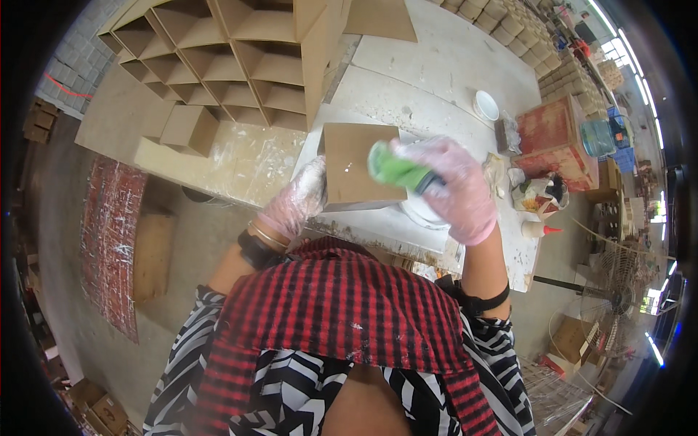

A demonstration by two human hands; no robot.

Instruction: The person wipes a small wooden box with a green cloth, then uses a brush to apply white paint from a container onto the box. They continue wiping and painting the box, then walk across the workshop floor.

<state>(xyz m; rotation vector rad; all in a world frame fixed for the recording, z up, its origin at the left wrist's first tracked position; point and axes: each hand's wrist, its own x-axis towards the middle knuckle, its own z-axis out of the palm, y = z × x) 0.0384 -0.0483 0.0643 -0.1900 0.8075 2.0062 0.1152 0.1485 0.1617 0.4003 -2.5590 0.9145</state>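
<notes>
A brown cardboard box [363, 163] sits on the white-stained worktable in front of me, its flat face turned up with a few small white spots on it. My left hand [299, 195], in a thin clear glove, grips the left side of this box; some of its fingers are hidden behind the edge. Over the box's right edge, my gloved right hand [456, 185] is closed around a green, rounded tool [400, 171] with a dark part near the palm. Motion blurs the tool, so its exact kind is unclear. Partly under my right hand lies a white round container [422, 212].
A large cardboard rack of square compartments [240, 62] stands at the far left, with a loose box [187, 129] beside it. Rightward on the table [407, 80] are a white bowl [486, 105] and a red-tipped bottle [539, 229]. A red-stained crate [549, 138] stands farther right.
</notes>
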